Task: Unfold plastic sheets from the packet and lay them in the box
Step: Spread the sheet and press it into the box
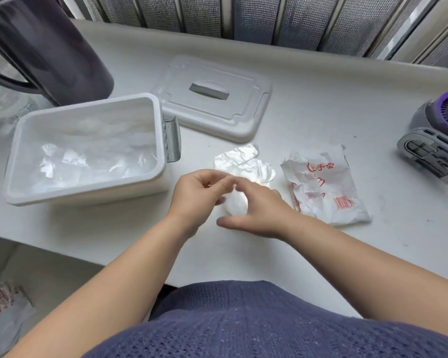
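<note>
A clear folded plastic sheet point(237, 205) hangs between my two hands above the white counter. My left hand point(197, 195) pinches its upper edge with thumb and fingertips. My right hand point(259, 205) pinches the same sheet from the right, thumb stretched out below. Just beyond them another flattened clear sheet point(243, 164) lies on the counter. The crumpled white packet point(326, 187) with red print lies to the right of my hands. The white open box point(88, 151) stands at the left, with several crinkled clear sheets inside it.
The box's white lid point(215, 99) lies behind the hands. A dark jug point(49, 47) stands at the back left. A grey and purple device point(435, 146) sits at the right edge. A printed bag point(3, 313) lies below the counter's front edge.
</note>
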